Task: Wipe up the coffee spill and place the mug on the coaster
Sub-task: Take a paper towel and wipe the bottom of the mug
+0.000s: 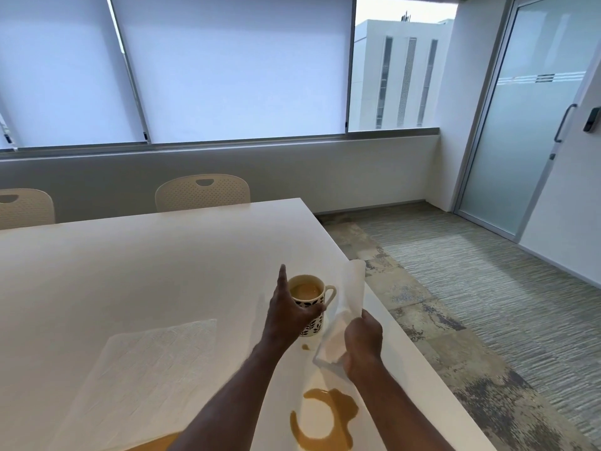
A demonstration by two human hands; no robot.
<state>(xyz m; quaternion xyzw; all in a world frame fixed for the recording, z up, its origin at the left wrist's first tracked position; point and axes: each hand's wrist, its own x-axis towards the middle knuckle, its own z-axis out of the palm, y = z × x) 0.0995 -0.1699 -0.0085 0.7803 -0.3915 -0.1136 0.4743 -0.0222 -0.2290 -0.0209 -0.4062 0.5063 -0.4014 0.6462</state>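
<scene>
A white mug (313, 327) with a dark leaf pattern holds milky coffee and stands near the table's right edge. My left hand (286, 314) grips its side, thumb across the front and one finger sticking up. My right hand (362, 343) holds a white paper towel (353, 288) upright just right of the mug. A brown ring-shaped coffee spill (325, 421) lies on the table closer to me, with a small drop (305, 347) below the mug. More spilled coffee (156, 444) shows at the bottom edge under my left forearm.
A flat white textured sheet (153, 359) lies on the white table (130, 262) to the left of my arms. Two cream chairs (201, 192) (26, 206) stand at the far side. The table's right edge (383, 304) drops to carpeted floor; a glass door (536, 125) is at right.
</scene>
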